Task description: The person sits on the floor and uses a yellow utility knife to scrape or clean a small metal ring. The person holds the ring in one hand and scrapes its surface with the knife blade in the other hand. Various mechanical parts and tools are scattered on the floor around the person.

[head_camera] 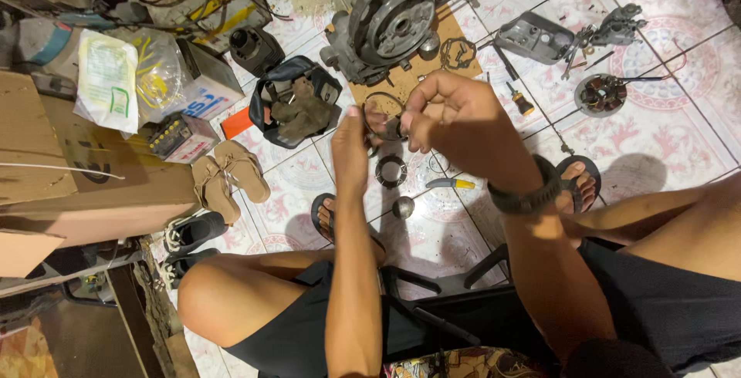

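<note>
Hands [351,150] [448,112] grip thin ring [384,108]; black bag [289,104] holds rag [297,112].

Both hands meet mid-frame over the tiled floor [679,139], left hand [351,146] and right hand [451,112] close together, little gap between them. Directly under them: metal ring [390,170], small round part [403,207], yellow-handled tool [451,183], so a straight drop is cluttered. At 12 o'clock the engine casing [386,19] on its board blocks. At 10 o'clock, black bag [293,100] and boxes crowd in. At 9 o'clock, sandals [231,177]. At 2 o'clock, grey cover [534,37] and stator coil [602,94]. Open tiles at 3 o'clock. Knees box in 6 o'clock.
</note>
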